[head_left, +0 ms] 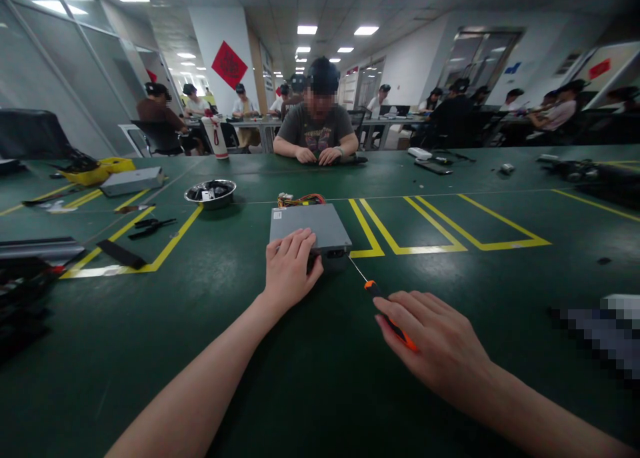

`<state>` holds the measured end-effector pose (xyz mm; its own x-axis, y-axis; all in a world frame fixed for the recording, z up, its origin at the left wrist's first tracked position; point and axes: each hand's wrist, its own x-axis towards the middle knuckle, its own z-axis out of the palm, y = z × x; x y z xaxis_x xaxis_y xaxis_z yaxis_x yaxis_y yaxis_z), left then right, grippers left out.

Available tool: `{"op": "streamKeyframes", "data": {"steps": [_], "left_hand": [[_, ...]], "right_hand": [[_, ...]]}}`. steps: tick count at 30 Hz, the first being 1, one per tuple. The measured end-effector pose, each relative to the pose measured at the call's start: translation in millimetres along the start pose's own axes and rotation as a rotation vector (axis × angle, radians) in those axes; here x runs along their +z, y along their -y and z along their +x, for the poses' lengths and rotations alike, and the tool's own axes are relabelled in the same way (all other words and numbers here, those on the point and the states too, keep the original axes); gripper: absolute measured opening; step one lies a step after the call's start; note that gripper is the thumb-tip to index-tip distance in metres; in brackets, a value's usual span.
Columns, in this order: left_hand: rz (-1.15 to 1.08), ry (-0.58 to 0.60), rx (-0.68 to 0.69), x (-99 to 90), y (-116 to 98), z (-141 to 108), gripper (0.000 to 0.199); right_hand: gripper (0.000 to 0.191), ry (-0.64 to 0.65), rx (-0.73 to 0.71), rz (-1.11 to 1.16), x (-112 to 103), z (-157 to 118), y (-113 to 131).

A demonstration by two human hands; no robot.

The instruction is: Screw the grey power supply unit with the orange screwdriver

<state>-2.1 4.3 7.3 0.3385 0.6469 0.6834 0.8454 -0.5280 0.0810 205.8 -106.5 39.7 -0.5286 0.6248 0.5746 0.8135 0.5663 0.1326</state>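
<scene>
A grey metal computer power supply unit (327, 221) lies flat on the green table in front of me, its bundle of coloured cables (307, 199) at the far side. My left hand (293, 265) grips its near left edge, fingers on top and thumb at the near side. In my right hand (430, 331) is a screwdriver (371, 286) with an orange and black handle. Its thin shaft points at the unit's near right corner; whether the tip touches it I cannot tell.
A metal bowl (211, 195) with dark items stands to the left, and beyond it lie a grey metal box (133, 181) and a yellow container (97, 170). Yellow tape outlines (425, 250) mark the table. Opposite sits a person (316, 121) with both hands on the table.
</scene>
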Motion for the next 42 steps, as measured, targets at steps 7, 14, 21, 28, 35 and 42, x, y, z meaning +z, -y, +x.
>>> {"op": "streamKeyframes", "data": {"steps": [7, 14, 21, 28, 35, 42], "left_hand": [[-0.004, -0.011, -0.003, 0.0, 0, 0, 0.030], [0.006, -0.017, -0.003, 0.7, 1, -1, 0.030], [-0.003, -0.015, 0.000, 0.8, 1, -1, 0.030], [-0.002, -0.015, 0.003, 0.2, 1, -1, 0.031], [-0.001, -0.013, 0.008, 0.5, 1, -1, 0.030], [0.000, -0.016, 0.007, 1.9, 1, -2, 0.031]], "right_hand": [[0.027, 0.070, -0.022, -0.151, -9, -1, -4], [0.037, 0.057, 0.111, -0.191, -4, 1, -3], [0.033, 0.050, -0.017, -0.228, -3, -4, -2], [0.034, -0.037, -0.123, -0.240, -8, -5, -1], [0.034, -0.027, -0.188, -0.122, 0, -2, 1], [0.034, -0.039, 0.024, -0.197, 1, -2, -1]]}}
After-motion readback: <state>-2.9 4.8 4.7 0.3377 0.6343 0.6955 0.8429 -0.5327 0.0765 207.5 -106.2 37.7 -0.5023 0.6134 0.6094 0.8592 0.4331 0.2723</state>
